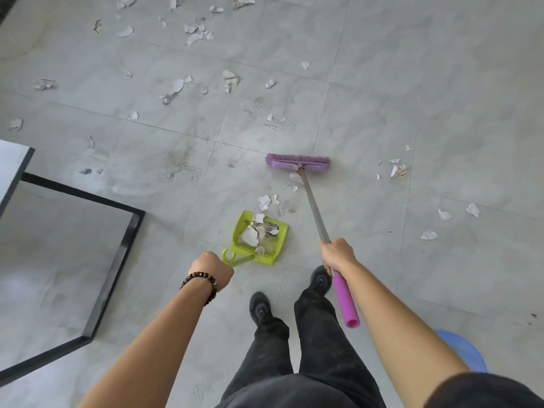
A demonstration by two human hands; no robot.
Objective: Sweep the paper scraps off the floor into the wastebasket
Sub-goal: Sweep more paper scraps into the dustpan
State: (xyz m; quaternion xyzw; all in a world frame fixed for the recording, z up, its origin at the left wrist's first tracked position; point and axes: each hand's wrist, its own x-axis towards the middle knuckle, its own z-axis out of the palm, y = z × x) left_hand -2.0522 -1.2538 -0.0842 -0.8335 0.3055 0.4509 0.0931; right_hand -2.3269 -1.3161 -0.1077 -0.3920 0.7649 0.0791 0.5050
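Observation:
My left hand (pixel 211 270) grips the handle of a lime-green dustpan (pixel 275 248) that rests on the floor just ahead of my feet, with several paper scraps inside it. My right hand (pixel 338 254) holds the metal shaft of a purple broom; its head (pixel 298 162) sits on the floor beyond the pan. A few white scraps (pixel 265 201) lie between broom head and pan mouth. Many more scraps (pixel 197 33) are scattered over the grey tiles at the far left and some (pixel 399 171) to the right. A blue rounded object (pixel 465 351), possibly the wastebasket, shows behind my right arm.
A black-framed table (pixel 88 290) with a white top stands at the left, its frame close to my left arm. My two black shoes (pixel 260 309) stand behind the dustpan. Grey tiled floor (pixel 441 83) stretches ahead and to the right.

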